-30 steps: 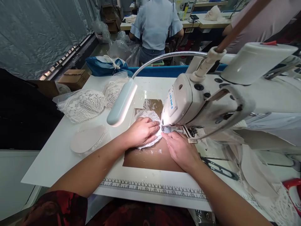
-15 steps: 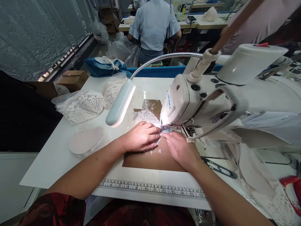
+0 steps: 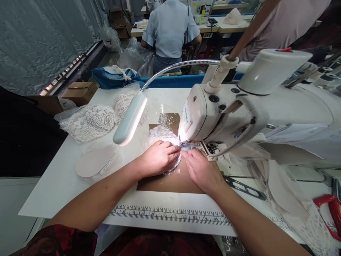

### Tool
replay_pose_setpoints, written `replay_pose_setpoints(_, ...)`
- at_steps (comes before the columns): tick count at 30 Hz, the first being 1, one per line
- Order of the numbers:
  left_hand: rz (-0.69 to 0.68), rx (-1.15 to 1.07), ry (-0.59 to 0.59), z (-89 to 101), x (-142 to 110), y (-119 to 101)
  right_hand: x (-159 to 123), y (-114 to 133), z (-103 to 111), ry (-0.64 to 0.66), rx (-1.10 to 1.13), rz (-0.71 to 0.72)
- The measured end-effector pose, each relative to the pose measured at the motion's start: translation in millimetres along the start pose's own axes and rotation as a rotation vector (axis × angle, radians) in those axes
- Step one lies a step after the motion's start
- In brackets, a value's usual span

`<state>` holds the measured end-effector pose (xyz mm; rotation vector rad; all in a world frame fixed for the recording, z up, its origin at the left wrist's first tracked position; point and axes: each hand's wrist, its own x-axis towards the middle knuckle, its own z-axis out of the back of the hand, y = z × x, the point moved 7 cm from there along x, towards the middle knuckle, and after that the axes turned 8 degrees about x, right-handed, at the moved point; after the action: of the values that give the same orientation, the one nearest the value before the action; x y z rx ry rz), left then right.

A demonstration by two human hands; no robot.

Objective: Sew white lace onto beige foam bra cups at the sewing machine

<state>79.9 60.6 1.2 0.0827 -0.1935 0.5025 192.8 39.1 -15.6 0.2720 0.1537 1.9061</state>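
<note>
A white lace bra cup (image 3: pixel 163 133) lies under the needle end of a white sewing machine (image 3: pixel 195 113), partly covered by my hand. My left hand (image 3: pixel 159 158) rests over the cup with its fingers curled and closed on the edge beside the needle. Just right of the needle, my right hand (image 3: pixel 201 167) has its fingertips pinched together at the same edge; its thumb is mostly hidden. Beneath both hands is a brown taped sheet (image 3: pixel 157 183). A lit lamp (image 3: pixel 130 118) on a bendy metal neck hangs above my left hand.
Lace cups (image 3: pixel 89 122) and a smooth beige cup (image 3: pixel 94 160) lie on the left of the white table (image 3: pixel 53 193). A printed ruler (image 3: pixel 170 215) runs along the front edge. Red-handled scissors (image 3: pixel 329 213) and more lace are at right. Another person (image 3: pixel 170 30) sits beyond.
The lace cup has turned under my left hand, and its lower edge shows again below my fingers. Both hands stay close to the needle. The whole view has shifted slightly.
</note>
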Motion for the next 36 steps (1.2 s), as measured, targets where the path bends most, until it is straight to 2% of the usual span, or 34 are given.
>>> replay_pose_setpoints(12,0.032,-0.054,0.04,1.3,-1,6,0,1,1,-0.026,-0.001,0.029)
replay_pose_setpoints(18,0.059,-0.059,0.026,-0.3,-1,9,-2,-1,1,-0.084,-0.005,0.037)
replay_pose_setpoints(24,0.114,-0.161,-0.005,4.8,-2,15,-4,-9,-2,-0.069,0.08,-0.027)
replay_pose_setpoints(30,0.158,-0.186,0.004,5.1,0,14,-4,-7,6,-0.111,0.112,0.027)
replay_pose_setpoints(36,0.205,-0.156,0.009,2.7,0,14,-5,-8,8,-0.115,0.152,0.017)
